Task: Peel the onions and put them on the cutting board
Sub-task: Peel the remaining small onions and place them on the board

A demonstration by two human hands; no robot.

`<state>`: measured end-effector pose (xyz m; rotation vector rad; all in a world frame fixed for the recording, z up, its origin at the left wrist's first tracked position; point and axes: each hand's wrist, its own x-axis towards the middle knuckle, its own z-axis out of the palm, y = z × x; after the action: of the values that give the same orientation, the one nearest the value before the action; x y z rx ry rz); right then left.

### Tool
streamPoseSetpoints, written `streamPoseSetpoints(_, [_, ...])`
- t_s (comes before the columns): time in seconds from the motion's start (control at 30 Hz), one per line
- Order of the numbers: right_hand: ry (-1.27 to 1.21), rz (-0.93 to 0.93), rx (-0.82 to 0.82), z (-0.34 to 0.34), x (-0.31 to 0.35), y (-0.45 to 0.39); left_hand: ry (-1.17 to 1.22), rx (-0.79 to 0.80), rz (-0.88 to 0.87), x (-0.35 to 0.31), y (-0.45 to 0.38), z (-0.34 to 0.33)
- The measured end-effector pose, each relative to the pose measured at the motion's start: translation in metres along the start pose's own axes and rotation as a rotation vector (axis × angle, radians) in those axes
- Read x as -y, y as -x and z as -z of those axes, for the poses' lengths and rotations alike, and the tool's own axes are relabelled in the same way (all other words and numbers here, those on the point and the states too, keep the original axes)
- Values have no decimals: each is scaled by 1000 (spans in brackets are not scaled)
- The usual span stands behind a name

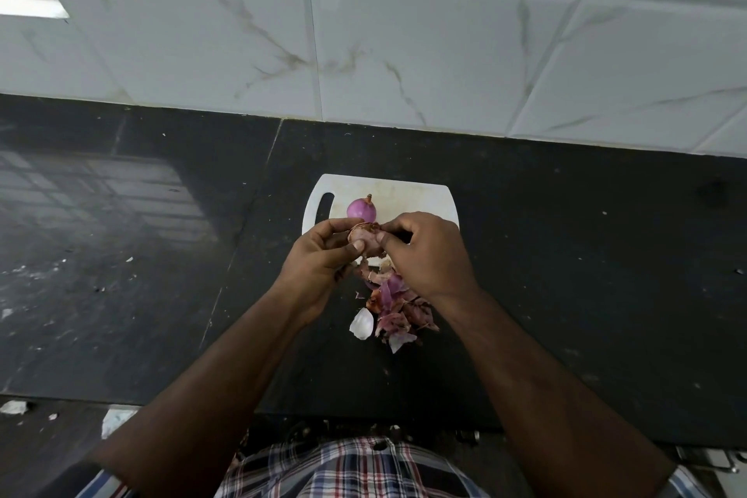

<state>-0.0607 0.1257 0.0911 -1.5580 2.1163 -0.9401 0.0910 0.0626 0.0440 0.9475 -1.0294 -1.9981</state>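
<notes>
A white cutting board (420, 200) lies on the black counter, its handle slot at the left. One peeled purple onion (361, 209) rests on it. Just in front of the board, above its near edge, my left hand (323, 259) grips a second onion (366, 241) that still has brown skin on it. My right hand (428, 255) pinches the skin at that onion's right side. Most of the held onion is hidden by my fingers.
A heap of purple and white onion peels (390, 309) lies on the black counter (566, 275) below my hands. A marbled white tile wall (364, 32) rises behind the counter. Small scraps dot the counter at the left and along its front edge.
</notes>
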Motion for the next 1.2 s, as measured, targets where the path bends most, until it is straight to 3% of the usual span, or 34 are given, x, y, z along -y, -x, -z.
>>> streamPoseSetpoints(0.27, [-250, -198, 81, -2, -21, -4, 76, 86, 75, -5, 3, 3])
streamPoseSetpoints(0.53, [-56, -178, 206, 5, -44, 5, 151, 188, 105, -12, 3, 6])
streamPoseSetpoints(0.7, [-338, -45, 190, 22, -19, -2, 94, 212, 117, -9, 0, 10])
streamPoseSetpoints(0.8, [-347, 10, 236, 20, -9, -5, 57, 247, 116, -10, 1, 9])
streamPoseSetpoints(1.2, [-434, -8, 166, 12, -16, -9, 59, 286, 103, -10, 3, 6])
